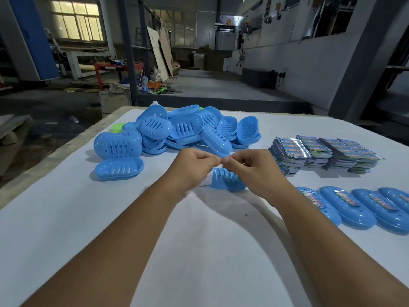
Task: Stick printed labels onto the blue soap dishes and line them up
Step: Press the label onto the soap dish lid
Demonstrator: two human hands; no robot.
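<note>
Just above the soap dish (pixel 225 179) on the table (pixel 66 218), left hand (pixel 194 166) and right hand (pixel 250 168) meet fingertip to fingertip, curled, pinching something too small to identify; right hand nearer; dish's long axis unclear.

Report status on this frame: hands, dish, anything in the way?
Left hand and right hand fingertips pinched together, item between them too small to tell. Dish on table under them, no label seen. Nothing blocking.
</note>
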